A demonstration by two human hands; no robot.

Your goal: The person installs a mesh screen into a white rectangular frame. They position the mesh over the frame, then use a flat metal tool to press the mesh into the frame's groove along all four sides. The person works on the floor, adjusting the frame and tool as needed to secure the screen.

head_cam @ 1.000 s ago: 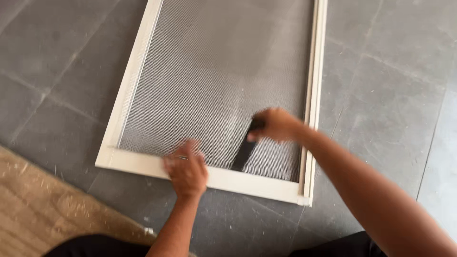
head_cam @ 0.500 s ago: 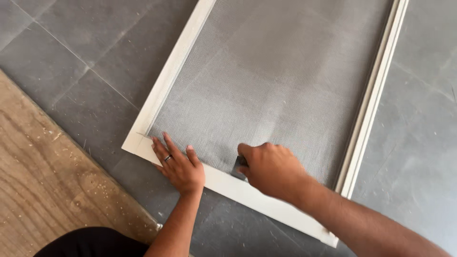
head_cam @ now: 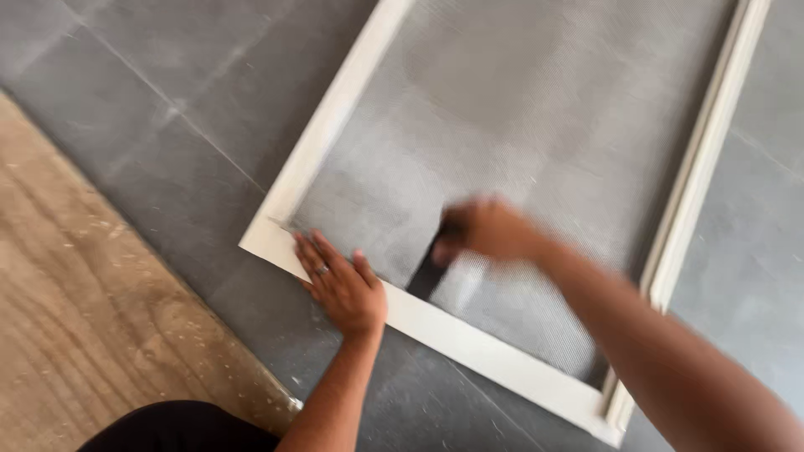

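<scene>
A wooden board (head_cam: pixel 75 310) lay at the left on the grey tiled floor (head_cam: pixel 167 109). The left hand (head_cam: pixel 343 285) pressed flat, fingers spread, on the near rail of the white screen frame (head_cam: pixel 486 347), which enclosed grey mesh (head_cam: pixel 519 109). The blurred right hand (head_cam: pixel 490 230) was closed around a dark flat tool (head_cam: pixel 429 272), whose long axis slanted down-left toward that rail.

Cream-white frame (head_cam: pixel 469 335) borders fine grey mesh (head_cam: pixel 519 125) (black tool (head_cam: pixel 427 272)), over dark grey floor tiles (head_cam: pixel 167 109).
</scene>
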